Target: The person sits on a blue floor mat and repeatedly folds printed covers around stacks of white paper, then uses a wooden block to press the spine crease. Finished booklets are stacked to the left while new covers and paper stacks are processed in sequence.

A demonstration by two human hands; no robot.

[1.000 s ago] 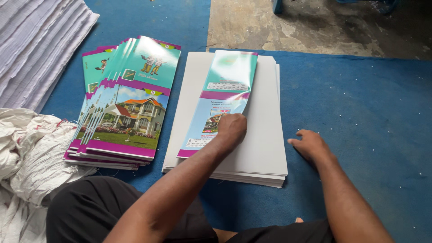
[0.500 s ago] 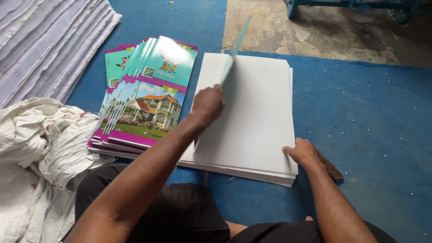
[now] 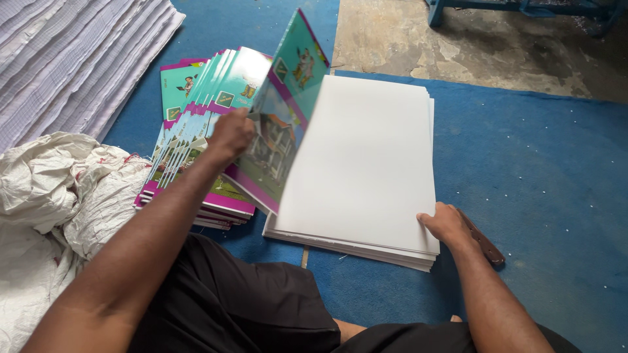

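Since half a second ago the printed cover sheet has swung up off the white stack and leftward; the left hand pinches its left edge, long axis running away from the person, the fanned cover pile just left. The right hand lies flat on the stack's near right corner, apparently gripping nothing; a brown handle lies beside it.

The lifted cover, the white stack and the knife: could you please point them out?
Lifted cover [image 3: 288, 98], head view, printed face.
White stack [image 3: 366, 163], head view, top sheet.
Knife [image 3: 485, 243], head view, brown handle.
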